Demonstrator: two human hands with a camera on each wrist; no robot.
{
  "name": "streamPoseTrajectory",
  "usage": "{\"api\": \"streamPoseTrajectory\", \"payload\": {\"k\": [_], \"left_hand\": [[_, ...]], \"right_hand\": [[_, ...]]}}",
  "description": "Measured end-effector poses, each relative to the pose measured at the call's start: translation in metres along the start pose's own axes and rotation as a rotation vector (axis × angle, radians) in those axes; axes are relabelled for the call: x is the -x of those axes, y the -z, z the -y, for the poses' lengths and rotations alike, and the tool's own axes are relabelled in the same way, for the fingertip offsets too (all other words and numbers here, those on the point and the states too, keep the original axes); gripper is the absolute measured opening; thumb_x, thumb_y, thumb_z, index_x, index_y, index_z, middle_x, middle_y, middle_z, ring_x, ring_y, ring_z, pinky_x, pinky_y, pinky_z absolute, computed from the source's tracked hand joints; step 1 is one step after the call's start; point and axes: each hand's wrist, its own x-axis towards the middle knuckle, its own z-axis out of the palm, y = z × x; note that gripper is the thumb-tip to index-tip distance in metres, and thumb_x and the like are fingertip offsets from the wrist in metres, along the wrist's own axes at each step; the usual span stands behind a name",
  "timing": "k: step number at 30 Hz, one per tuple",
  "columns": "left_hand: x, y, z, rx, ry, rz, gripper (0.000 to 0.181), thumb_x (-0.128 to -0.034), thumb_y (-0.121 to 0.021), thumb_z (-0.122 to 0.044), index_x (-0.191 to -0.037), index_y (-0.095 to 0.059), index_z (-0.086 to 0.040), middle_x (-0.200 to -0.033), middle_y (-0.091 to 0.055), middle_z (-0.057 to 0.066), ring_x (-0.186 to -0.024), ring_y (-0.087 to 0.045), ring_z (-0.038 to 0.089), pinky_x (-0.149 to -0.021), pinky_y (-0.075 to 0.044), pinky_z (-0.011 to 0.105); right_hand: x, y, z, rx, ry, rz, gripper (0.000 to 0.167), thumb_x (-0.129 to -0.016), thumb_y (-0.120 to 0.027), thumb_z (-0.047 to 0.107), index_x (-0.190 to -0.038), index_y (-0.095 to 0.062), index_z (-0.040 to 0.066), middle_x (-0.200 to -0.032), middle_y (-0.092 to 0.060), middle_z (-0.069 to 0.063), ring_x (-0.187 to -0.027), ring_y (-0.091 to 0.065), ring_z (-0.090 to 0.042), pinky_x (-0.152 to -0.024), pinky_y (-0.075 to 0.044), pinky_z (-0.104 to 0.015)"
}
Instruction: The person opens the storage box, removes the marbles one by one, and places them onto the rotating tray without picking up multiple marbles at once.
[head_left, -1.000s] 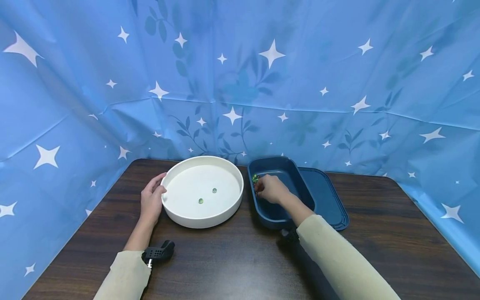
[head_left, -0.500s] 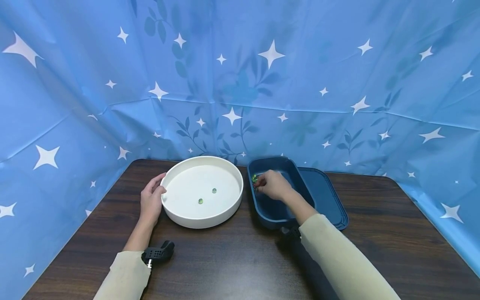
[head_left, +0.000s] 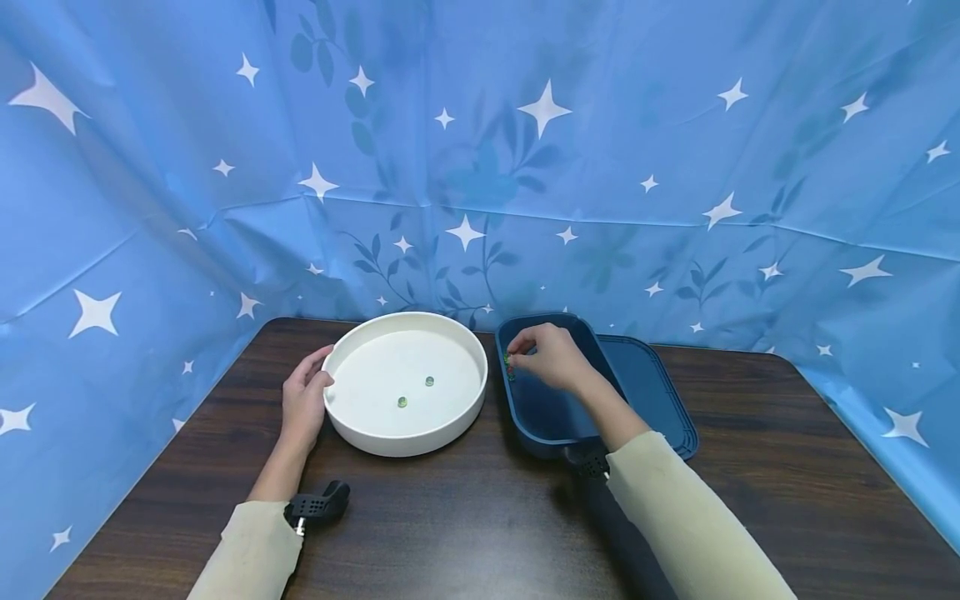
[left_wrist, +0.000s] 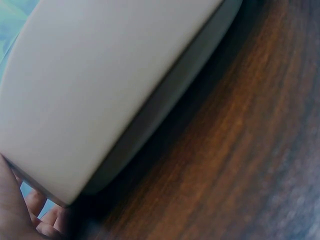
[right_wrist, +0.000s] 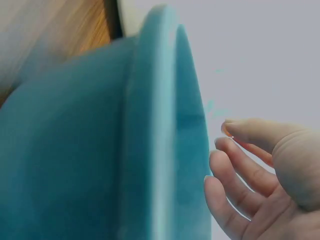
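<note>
Small beads (head_left: 510, 370), green and red, lie in the blue box (head_left: 555, 421) by its L wall, just beside the tips of the R hand (head_left: 551, 357); contact is too small for me to make out. R thumb & index are narrow, tips nearly meeting, other fingers loosely bent; whether a bead sits btwn them I can't tell from either cam. In my R wrist cam pic, the box rim runs just L of these fingertips, blurred. Well L of them, the round white tray (head_left: 375, 358) carries two pale green beads (head_left: 402, 402), a little apart, both R of the L-hand fingers. L hand (head_left: 302, 404) grips the tray's L edge, thumb at the rim, fingers round the outer wall; L wrist cam shows me this wall w/ fingers against its edge. R of the R fingers, past the box: flat blue lid (head_left: 660, 392), partly hidden by the box. Nearer me than the fingers: black wrist device (head_left: 318, 502), cream sleeve (head_left: 251, 550), dark wood table (head_left: 450, 533). Beyond the fingers: star-print curtain (head_left: 480, 125).
</note>
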Motion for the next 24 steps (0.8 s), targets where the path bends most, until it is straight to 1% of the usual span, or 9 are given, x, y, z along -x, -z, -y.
{"api": "streamPoseTrajectory", "payload": {"k": [3, 6, 10, 14, 18, 21, 24], "left_hand": [[0.0, 0.0, 0.0, 0.0, 0.005, -0.001, 0.058, -0.0922, -0.04, -0.003, -0.149, -0.05, -0.011, -0.159, -0.045, 0.006, -0.15, -0.038, 0.024, -0.121, -0.033, 0.046], [0.0, 0.0, 0.0, -0.003, 0.009, -0.002, 0.059, -0.0919, -0.04, -0.003, -0.149, -0.049, -0.01, -0.159, -0.045, 0.007, -0.15, -0.038, 0.024, -0.121, -0.033, 0.046], [0.001, 0.0, 0.0, 0.0, 0.008, -0.002, 0.059, -0.0918, -0.04, -0.003, -0.149, -0.049, -0.01, -0.159, -0.044, 0.008, -0.15, -0.038, 0.025, -0.121, -0.033, 0.046], [0.001, -0.001, 0.0, 0.009, 0.005, -0.004, 0.058, -0.0916, -0.04, -0.003, -0.149, -0.05, -0.01, -0.159, -0.045, 0.007, -0.15, -0.039, 0.024, -0.121, -0.033, 0.046], [0.001, -0.001, 0.0, 0.014, 0.002, -0.003, 0.058, -0.0918, -0.04, -0.003, -0.148, -0.051, -0.01, -0.159, -0.045, 0.007, -0.15, -0.039, 0.023, -0.121, -0.033, 0.045], [0.001, -0.001, 0.0, 0.013, -0.001, -0.003, 0.058, -0.092, -0.04, -0.003, -0.148, -0.051, -0.009, -0.159, -0.045, 0.007, -0.15, -0.038, 0.023, -0.122, -0.033, 0.045], [0.0, -0.001, 0.0, 0.01, -0.005, -0.005, 0.058, -0.0918, -0.04, -0.003, -0.148, -0.051, -0.009, -0.159, -0.045, 0.008, -0.151, -0.037, 0.023, -0.122, -0.032, 0.046]], "right_hand": [[0.0, -0.001, 0.006, -0.009, 0.011, 0.004, 0.015, -0.093, -0.071, 0.019, -0.105, -0.076, 0.011, -0.096, -0.076, -0.003, -0.09, -0.069, -0.019, -0.077, -0.056, -0.035], [-0.001, -0.004, 0.013, -0.021, 0.019, 0.007, 0.015, -0.093, -0.07, 0.018, -0.105, -0.076, 0.01, -0.096, -0.075, -0.005, -0.086, -0.071, -0.02, -0.072, -0.055, -0.032], [-0.002, -0.008, 0.023, -0.024, 0.025, 0.003, 0.014, -0.093, -0.071, 0.019, -0.103, -0.077, 0.012, -0.098, -0.074, -0.005, -0.085, -0.068, -0.021, -0.067, -0.054, -0.029], [-0.006, -0.015, 0.032, -0.029, 0.027, 0.009, 0.013, -0.092, -0.072, 0.02, -0.102, -0.077, 0.013, -0.098, -0.074, -0.005, -0.087, -0.062, -0.019, -0.068, -0.052, -0.028], [-0.01, -0.024, 0.04, -0.054, 0.031, 0.022, 0.012, -0.092, -0.072, 0.018, -0.1, -0.077, 0.012, -0.095, -0.073, -0.004, -0.085, -0.061, -0.018, -0.067, -0.052, -0.026], [-0.011, -0.031, 0.046, -0.06, 0.056, 0.03, 0.011, -0.091, -0.072, 0.017, -0.099, -0.077, 0.011, -0.092, -0.074, -0.004, -0.082, -0.061, -0.016, -0.065, -0.052, -0.025], [-0.013, -0.039, 0.051, -0.056, 0.087, 0.042, 0.009, -0.09, -0.073, 0.017, -0.096, -0.077, 0.011, -0.091, -0.075, -0.003, -0.081, -0.062, -0.015, -0.066, -0.051, -0.025]]}}
